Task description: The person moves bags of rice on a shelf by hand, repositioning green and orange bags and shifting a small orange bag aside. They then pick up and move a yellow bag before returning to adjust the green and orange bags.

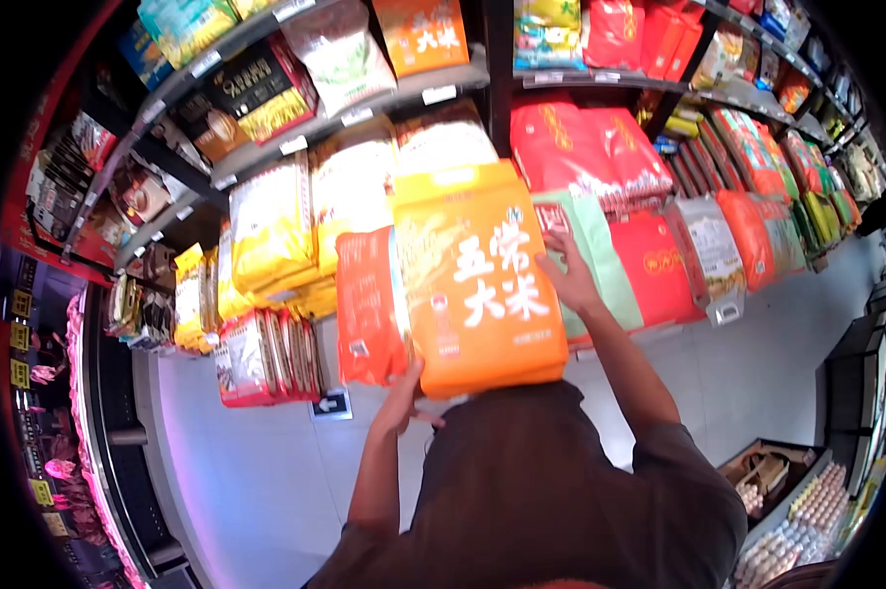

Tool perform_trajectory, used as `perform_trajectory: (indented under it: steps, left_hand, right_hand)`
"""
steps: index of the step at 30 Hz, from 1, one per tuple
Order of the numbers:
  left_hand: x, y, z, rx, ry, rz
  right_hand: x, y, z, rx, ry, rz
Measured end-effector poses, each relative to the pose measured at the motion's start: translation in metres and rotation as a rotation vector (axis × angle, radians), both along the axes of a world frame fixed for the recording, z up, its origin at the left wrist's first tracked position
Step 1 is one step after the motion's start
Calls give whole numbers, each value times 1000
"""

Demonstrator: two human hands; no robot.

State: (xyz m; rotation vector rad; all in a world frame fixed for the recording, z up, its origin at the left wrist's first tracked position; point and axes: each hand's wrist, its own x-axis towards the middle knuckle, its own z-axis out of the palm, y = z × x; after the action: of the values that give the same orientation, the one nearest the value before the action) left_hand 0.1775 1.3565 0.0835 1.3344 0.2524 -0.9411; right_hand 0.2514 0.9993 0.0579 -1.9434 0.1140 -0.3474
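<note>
A large orange bag (482,285) with white lettering stands upright in front of my body. At its lower left edge is my left hand (404,395), with the fingers apart and touching the bag's side. My right hand (569,275) lies against its upper right edge, fingers spread. A red-orange bag (366,304) is partly covered by the orange bag on the left. To the right, a pale green bag (595,260) sits beside a red bag (654,265).
Yellow and white bags (271,221) are stacked at the left. Shelves (364,123) with packages run across the back. Red bags (585,147) lie behind on the right. Egg trays (818,499) stand at the lower right, and a floor sign (332,404) lies at the lower left.
</note>
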Motion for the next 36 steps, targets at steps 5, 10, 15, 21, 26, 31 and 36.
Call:
perform_trajectory:
  steps: [5,10,15,21,26,31,36]
  left_hand:
    - [-10,-6,-2,-218,99,162]
    - [-7,-20,3,-362,223,372]
    - [5,-43,7,-126,190,407]
    - [36,-72,10,-11,-115,541]
    - [103,-95,46,-71,-165,599]
    - [213,-95,65,-220,-194,590]
    - [314,-93,55,6,-248,426]
  right_hand:
    - [87,-1,13,259,172,197]
    - [140,-7,15,514,404,246]
    - [141,-3,54,796,652,322]
    - [167,-4,57,941,516,276]
    - [217,-16,124,967,459,278]
    - [299,-25,144,859,376,345]
    - [391,-36,101,930,497,465]
